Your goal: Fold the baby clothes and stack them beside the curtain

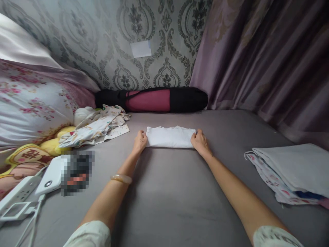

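A white cloth (pixel 171 137), folded into a flat wide rectangle, is at the middle of the grey bed surface (pixel 164 192). My left hand (pixel 140 140) is closed on its left end. At the right end, my right hand (pixel 200 140) pinches the cloth near its corner. Both arms reach forward, and a pale bangle circles my left wrist area. Whether the cloth rests on the sheet or is slightly lifted, I cannot tell.
Crumpled patterned clothing (pixel 100 128) and a floral pillow (pixel 33 103) lie at the left, with a power strip (pixel 22 193) and white device (pixel 52 175) nearer. Folded fabrics (pixel 293 168) are at the right. A black-and-pink long bag (pixel 149 100) lies along the wall.
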Demonstrator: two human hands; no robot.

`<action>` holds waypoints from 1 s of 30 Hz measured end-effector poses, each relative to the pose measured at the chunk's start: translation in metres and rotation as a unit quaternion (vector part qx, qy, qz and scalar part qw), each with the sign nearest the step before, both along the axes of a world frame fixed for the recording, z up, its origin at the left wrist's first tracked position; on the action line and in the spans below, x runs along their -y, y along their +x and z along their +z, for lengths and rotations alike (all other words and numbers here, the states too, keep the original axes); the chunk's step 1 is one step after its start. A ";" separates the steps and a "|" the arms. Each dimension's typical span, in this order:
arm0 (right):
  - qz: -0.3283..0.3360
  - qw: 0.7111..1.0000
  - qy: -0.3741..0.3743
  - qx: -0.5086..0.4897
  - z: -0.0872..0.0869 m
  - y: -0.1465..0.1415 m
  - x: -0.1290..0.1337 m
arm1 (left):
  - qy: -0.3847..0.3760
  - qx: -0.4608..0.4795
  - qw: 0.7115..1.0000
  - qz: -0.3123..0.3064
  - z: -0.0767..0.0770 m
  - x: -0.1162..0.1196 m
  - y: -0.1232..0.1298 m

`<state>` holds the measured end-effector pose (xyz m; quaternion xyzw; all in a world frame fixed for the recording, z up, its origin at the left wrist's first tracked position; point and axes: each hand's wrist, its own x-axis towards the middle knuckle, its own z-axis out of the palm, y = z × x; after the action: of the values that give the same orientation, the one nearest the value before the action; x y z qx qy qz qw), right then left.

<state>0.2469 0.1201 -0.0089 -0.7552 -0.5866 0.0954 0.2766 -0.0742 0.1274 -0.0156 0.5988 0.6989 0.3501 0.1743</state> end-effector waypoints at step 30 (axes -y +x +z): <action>-0.011 0.996 -0.077 0.052 0.024 0.000 0.005 | -0.017 -0.285 0.958 -0.010 0.031 0.032 0.026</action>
<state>0.2471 0.1153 0.0149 -0.7846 -0.5828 0.0979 0.1875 -0.0486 0.0953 0.0149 0.6774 0.7197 0.1513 -0.0181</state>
